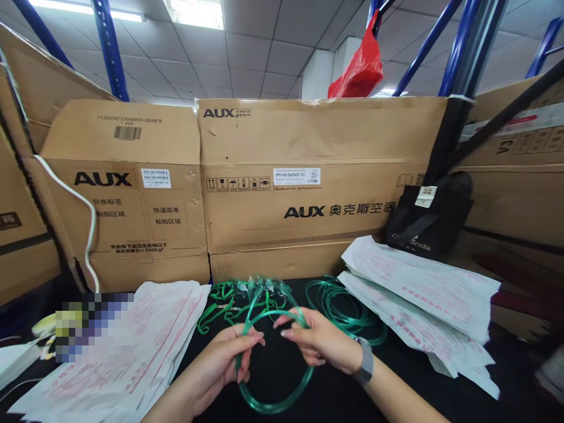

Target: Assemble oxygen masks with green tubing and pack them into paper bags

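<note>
A loop of clear green tubing hangs between my two hands, above the black table surface. My left hand is closed on the loop's left side, thumb pressed against the fingers. On its upper right, my right hand pinches the same tubing; a grey band circles that wrist. Just beyond my hands lie several clear green masks with green straps, partly hidden by the tubing. More coiled green tubing rests behind my right hand, partly covered by it.
White printed packets are stacked at the left, and more white packets lie at the right. Large cardboard boxes wall off the back. A black bag hangs at the back right. A white cable runs down the left box.
</note>
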`<state>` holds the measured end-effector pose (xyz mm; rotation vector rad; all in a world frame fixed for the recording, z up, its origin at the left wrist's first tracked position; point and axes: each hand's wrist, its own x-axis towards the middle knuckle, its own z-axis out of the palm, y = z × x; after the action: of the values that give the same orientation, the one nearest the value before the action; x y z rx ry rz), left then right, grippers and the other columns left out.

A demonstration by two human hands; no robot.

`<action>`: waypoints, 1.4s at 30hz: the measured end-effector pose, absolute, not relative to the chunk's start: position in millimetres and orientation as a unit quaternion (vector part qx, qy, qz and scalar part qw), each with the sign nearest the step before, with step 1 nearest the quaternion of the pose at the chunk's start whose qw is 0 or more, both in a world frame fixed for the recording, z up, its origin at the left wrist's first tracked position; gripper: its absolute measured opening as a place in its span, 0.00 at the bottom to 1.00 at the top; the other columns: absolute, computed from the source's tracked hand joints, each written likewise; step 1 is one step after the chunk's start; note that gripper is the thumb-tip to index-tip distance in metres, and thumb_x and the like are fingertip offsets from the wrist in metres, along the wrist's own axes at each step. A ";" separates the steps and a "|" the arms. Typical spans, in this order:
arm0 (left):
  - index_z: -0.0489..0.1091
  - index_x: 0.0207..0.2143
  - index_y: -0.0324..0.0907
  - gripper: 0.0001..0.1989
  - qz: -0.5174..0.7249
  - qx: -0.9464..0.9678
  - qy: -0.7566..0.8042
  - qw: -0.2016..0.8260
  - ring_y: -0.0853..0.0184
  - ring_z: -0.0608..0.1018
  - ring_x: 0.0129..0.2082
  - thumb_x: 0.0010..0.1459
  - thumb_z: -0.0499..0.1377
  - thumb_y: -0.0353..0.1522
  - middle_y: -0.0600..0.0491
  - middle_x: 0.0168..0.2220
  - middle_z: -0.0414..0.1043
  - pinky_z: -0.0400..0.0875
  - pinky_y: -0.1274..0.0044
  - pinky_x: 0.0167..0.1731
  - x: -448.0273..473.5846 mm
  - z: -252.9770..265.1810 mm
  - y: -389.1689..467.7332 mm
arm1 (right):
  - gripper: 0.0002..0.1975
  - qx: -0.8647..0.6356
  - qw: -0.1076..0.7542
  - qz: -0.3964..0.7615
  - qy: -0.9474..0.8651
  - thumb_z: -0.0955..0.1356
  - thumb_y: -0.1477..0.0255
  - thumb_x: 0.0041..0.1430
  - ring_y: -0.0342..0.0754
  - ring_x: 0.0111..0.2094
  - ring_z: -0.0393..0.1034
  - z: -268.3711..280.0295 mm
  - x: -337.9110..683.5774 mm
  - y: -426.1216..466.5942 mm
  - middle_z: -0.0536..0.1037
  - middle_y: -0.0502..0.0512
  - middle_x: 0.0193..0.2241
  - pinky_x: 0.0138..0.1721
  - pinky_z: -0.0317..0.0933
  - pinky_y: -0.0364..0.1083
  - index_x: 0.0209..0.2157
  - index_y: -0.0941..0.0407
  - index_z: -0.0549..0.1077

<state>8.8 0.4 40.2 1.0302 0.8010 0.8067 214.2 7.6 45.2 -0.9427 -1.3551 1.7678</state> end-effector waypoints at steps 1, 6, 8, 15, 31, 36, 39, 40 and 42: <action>0.68 0.28 0.37 0.10 0.364 0.468 0.366 0.717 0.79 0.56 0.12 0.49 0.58 0.36 0.62 0.13 0.57 0.53 0.85 0.15 7.4 39.8 2.0 | 0.11 -0.376 0.319 0.678 -0.545 0.69 0.69 0.48 0.32 0.10 0.37 44.5 211.5 5.0 0.49 0.36 0.10 0.10 0.37 0.35 0.34 0.58 0.68; 0.68 0.30 0.38 0.19 0.350 0.451 0.335 0.749 0.80 0.45 0.13 0.54 0.49 0.45 0.64 0.15 0.48 0.38 0.84 0.13 5.0 41.5 1.1 | 0.09 -0.356 0.281 0.690 -0.564 0.68 0.69 0.49 0.32 0.10 0.36 44.8 209.7 3.4 0.48 0.35 0.08 0.10 0.35 0.36 0.32 0.58 0.69; 0.67 0.29 0.38 0.19 0.327 0.463 0.337 0.752 0.79 0.44 0.13 0.55 0.48 0.44 0.64 0.15 0.46 0.36 0.83 0.13 6.7 42.5 -2.5 | 0.09 -0.341 0.311 0.702 -0.543 0.68 0.70 0.48 0.32 0.10 0.37 49.0 215.9 7.1 0.49 0.35 0.08 0.11 0.35 0.36 0.32 0.58 0.68; 0.66 0.30 0.39 0.15 0.240 0.550 0.317 0.734 0.78 0.45 0.13 0.57 0.47 0.40 0.63 0.15 0.46 0.37 0.82 0.14 7.4 48.3 -15.1 | 0.32 -0.414 0.409 0.576 -0.573 0.70 0.74 0.41 0.32 0.11 0.42 51.4 224.3 12.8 0.57 0.37 0.17 0.12 0.40 0.36 0.49 0.52 0.56; 0.64 0.22 0.42 0.10 0.498 0.599 0.370 0.507 0.73 0.59 0.18 0.51 0.56 0.38 0.60 0.18 0.55 0.55 0.82 0.20 21.3 38.9 -10.2 | 0.14 -0.391 0.314 0.450 -0.739 0.65 0.62 0.49 0.39 0.22 0.55 68.8 206.8 -14.6 0.64 0.46 0.20 0.25 0.52 0.40 0.29 0.59 0.71; 0.68 0.19 0.43 0.07 0.571 0.606 0.392 0.391 0.60 0.64 0.44 0.46 0.60 0.34 0.50 0.38 0.66 0.55 0.75 0.45 23.9 43.0 -13.0 | 0.20 -0.388 0.362 0.359 -0.768 0.60 0.60 0.56 0.41 0.27 0.59 62.9 205.9 -7.9 0.63 0.48 0.23 0.32 0.55 0.41 0.18 0.59 0.65; 0.65 0.28 0.43 0.08 0.497 0.572 0.357 0.546 0.66 0.71 0.25 0.50 0.57 0.38 0.55 0.22 0.68 0.63 0.75 0.31 25.2 42.8 -10.7 | 0.20 -0.370 0.392 0.365 -0.759 0.58 0.60 0.57 0.40 0.26 0.58 61.1 206.6 -4.9 0.61 0.48 0.23 0.31 0.56 0.41 0.19 0.59 0.65; 0.64 0.30 0.42 0.09 0.472 0.558 0.346 0.588 0.69 0.68 0.18 0.51 0.55 0.38 0.58 0.17 0.64 0.63 0.76 0.25 25.0 42.1 -9.6 | 0.20 -0.365 0.404 0.380 -0.748 0.58 0.60 0.57 0.40 0.26 0.59 60.5 206.4 -4.6 0.61 0.48 0.22 0.31 0.56 0.41 0.19 0.59 0.64; 0.64 0.30 0.40 0.11 0.440 0.528 0.330 0.648 0.76 0.59 0.11 0.53 0.54 0.39 0.63 0.12 0.56 0.59 0.81 0.17 22.7 41.1 -7.5 | 0.20 -0.351 0.424 0.446 -0.706 0.58 0.58 0.56 0.39 0.23 0.60 59.2 205.2 -4.6 0.63 0.48 0.21 0.27 0.57 0.41 0.20 0.58 0.63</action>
<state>22.7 -7.5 41.1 1.1998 0.7510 0.9994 205.2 -4.6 59.2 -0.8771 -1.7673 1.1149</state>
